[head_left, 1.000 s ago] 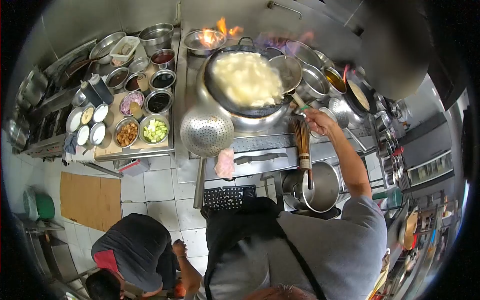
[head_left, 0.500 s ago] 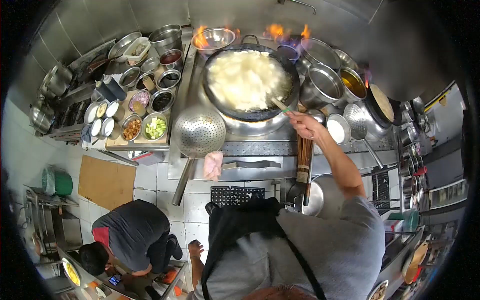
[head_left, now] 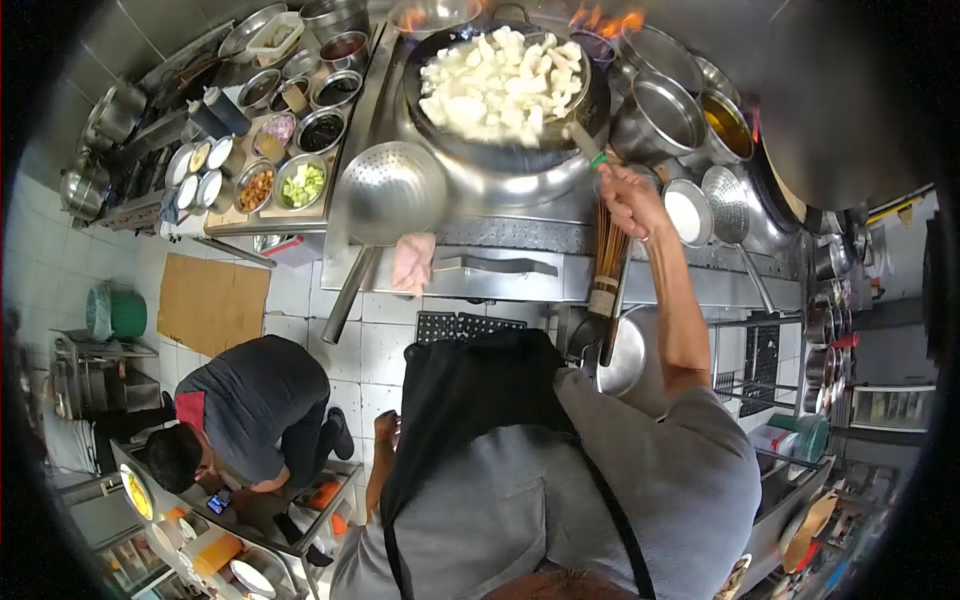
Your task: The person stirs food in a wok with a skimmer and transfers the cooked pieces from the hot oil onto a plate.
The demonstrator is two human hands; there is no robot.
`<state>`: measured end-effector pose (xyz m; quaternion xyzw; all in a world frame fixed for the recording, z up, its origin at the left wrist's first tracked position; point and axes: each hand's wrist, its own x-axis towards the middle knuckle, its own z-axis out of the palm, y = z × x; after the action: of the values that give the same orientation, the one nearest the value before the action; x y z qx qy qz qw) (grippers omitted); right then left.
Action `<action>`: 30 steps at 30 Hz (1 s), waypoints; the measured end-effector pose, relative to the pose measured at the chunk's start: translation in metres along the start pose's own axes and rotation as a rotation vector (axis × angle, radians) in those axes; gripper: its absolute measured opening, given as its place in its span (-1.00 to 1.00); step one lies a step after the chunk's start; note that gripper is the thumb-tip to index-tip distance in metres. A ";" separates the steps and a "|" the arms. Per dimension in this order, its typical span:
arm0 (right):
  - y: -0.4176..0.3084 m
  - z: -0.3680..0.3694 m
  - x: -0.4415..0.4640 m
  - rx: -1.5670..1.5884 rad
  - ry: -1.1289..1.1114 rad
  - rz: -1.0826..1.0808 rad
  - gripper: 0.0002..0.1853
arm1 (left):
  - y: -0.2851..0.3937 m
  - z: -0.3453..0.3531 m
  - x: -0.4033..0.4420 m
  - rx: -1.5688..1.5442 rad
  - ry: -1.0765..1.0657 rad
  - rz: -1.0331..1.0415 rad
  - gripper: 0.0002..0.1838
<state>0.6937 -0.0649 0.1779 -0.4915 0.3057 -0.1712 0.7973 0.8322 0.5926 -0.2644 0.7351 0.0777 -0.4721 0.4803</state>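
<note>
My right hand is closed round the handle of a strainer with a green band. The strainer's round rim shows beside the pieces in the wok, and its bowl is mostly hidden beneath them. Pale white pieces of food lie heaped in and over the wok, with cloudy liquid around them. Low beside my body hangs my left hand, with no object visible in it and its fingers loosely apart. A large perforated ladle rests on the stove edge left of the wok, beside a pink cloth.
Flames rise behind the wok. Steel pots, a bowl of white powder and a skimmer stand right. Several ingredient bowls sit left. A bamboo brush hangs at the stove front. Another person bends over a phone at lower left.
The white pieces now show as distinct lumps heaped up with the strainer's rim around them. My right hand has raised the handle and shifted right. The view has tilted downward.
</note>
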 end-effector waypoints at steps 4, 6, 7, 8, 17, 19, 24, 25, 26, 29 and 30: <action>-0.017 0.019 -0.006 -0.270 0.104 -0.057 -0.92 | -0.013 -0.003 0.003 -0.072 0.032 -0.167 -0.80; -0.022 0.030 -0.002 -0.430 0.166 -0.068 -0.84 | -0.016 -0.003 0.010 -0.114 0.051 -0.237 -0.82; -0.022 0.034 0.000 -0.508 0.191 -0.078 -0.90 | -0.015 -0.004 0.015 -0.141 0.064 -0.281 -0.82; -0.022 0.039 0.001 -0.588 0.215 -0.087 -0.92 | -0.015 -0.004 0.020 -0.170 0.078 -0.328 -0.82; -0.018 0.084 -0.020 -1.258 0.277 -0.453 -0.58 | 0.010 -0.031 0.034 0.033 -0.031 -0.072 -0.55; -0.030 0.101 -0.042 -1.176 0.274 -0.436 -0.60 | 0.030 -0.030 0.027 0.090 -0.047 -0.119 -0.58; -0.038 0.123 -0.082 -1.042 0.353 -0.505 -0.63 | 0.055 -0.028 0.013 0.106 -0.055 -0.277 -0.65; -0.032 0.123 -0.082 -1.062 0.352 -0.517 -0.63 | 0.054 -0.028 0.015 0.102 -0.059 -0.288 -0.66; -0.022 0.119 -0.079 -1.081 0.353 -0.533 -0.62 | 0.052 -0.029 0.018 0.095 -0.060 -0.297 -0.66; 0.015 0.082 -0.042 -1.135 0.263 -0.441 -0.61 | 0.054 -0.029 0.024 0.063 -0.065 -0.320 -0.69; 0.026 0.066 -0.026 -1.144 0.194 -0.520 -0.60 | 0.057 -0.030 0.026 0.053 -0.063 -0.327 -0.70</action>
<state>0.7162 0.0067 0.1851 -0.8801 0.2904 -0.2125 0.3098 0.8970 0.5769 -0.2458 0.7100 0.1687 -0.5685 0.3798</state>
